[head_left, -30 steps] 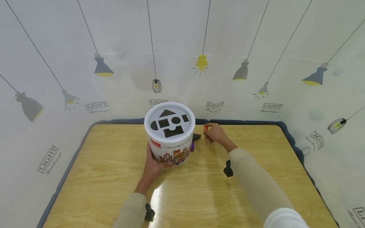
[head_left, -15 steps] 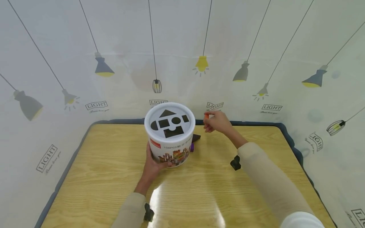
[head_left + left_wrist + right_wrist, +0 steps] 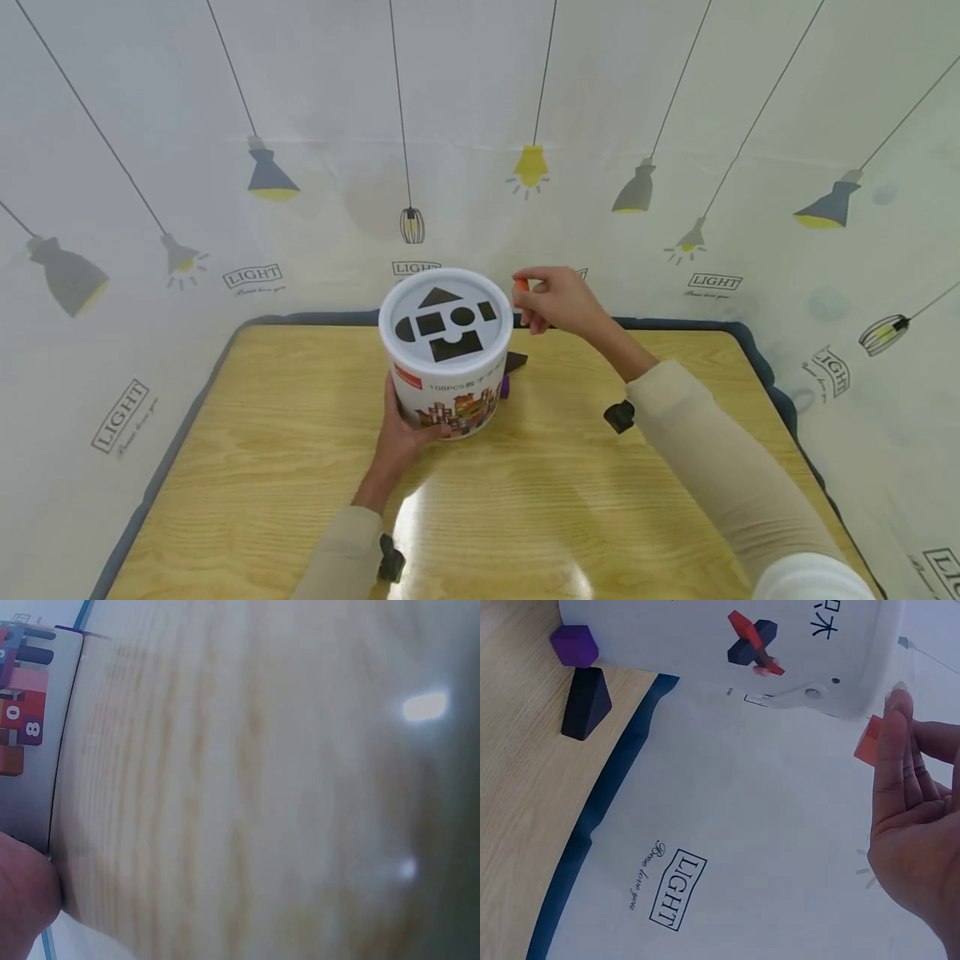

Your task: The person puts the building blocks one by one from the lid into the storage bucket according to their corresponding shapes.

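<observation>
A white toy-block bucket [image 3: 408, 407] stands upright on the table, its lid [image 3: 456, 290] cut with several shaped holes. My left hand [image 3: 401, 440] grips its lower side, thumb across the front; the other fingers are mostly hidden. In my right hand [image 3: 561, 302] an orange block [image 3: 866, 742] is pinched between thumb and fingers. This hand is raised just right of the lid, apart from it. Behind the bucket's right side lie a purple block [image 3: 575, 646] and a black triangular block [image 3: 586, 705], partly hidden in the head view.
The wooden table [image 3: 285, 400] has a dark padded edge [image 3: 675, 323] at the back. A pale curtain-like backdrop [image 3: 465, 100] printed with lamps surrounds it on the far side and flanks.
The right hand has lifted the orange block from near the tabletop and brought it left, toward the lid. The left hand and bucket have stayed in place.
</observation>
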A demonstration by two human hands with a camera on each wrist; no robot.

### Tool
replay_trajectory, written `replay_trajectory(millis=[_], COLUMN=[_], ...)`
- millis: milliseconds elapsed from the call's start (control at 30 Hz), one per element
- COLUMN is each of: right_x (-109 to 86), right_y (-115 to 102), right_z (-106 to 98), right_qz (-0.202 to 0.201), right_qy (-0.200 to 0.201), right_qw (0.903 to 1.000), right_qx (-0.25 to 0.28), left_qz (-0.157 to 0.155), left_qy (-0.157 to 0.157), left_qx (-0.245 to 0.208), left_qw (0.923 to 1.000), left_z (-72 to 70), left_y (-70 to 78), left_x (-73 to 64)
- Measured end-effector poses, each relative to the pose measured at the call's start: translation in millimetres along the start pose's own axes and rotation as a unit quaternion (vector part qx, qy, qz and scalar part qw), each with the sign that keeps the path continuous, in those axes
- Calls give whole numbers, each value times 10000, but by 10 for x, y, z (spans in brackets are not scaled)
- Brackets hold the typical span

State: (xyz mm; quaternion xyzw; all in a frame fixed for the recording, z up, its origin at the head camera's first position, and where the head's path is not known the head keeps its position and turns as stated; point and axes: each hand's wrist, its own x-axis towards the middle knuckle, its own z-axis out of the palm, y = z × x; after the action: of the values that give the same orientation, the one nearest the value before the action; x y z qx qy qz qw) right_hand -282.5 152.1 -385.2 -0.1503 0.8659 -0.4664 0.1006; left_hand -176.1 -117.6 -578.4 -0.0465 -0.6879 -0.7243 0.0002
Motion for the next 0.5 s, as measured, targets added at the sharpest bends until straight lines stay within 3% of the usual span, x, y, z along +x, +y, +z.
replay_trajectory(millis=[200, 500], right_x=[9, 90], right_y=[-172, -233], right_z=[63, 215], right_qz=[-148, -200], right_qy=[-87, -490], right_qw=[9998, 9981], right_qx=[-120, -312], left_qz=[84, 87], left_qy=[16, 8], left_qx=[7, 46], left_qw=[10000, 10000], left_z=[-2, 1], left_y=[-1, -11], left_x=[0, -2])
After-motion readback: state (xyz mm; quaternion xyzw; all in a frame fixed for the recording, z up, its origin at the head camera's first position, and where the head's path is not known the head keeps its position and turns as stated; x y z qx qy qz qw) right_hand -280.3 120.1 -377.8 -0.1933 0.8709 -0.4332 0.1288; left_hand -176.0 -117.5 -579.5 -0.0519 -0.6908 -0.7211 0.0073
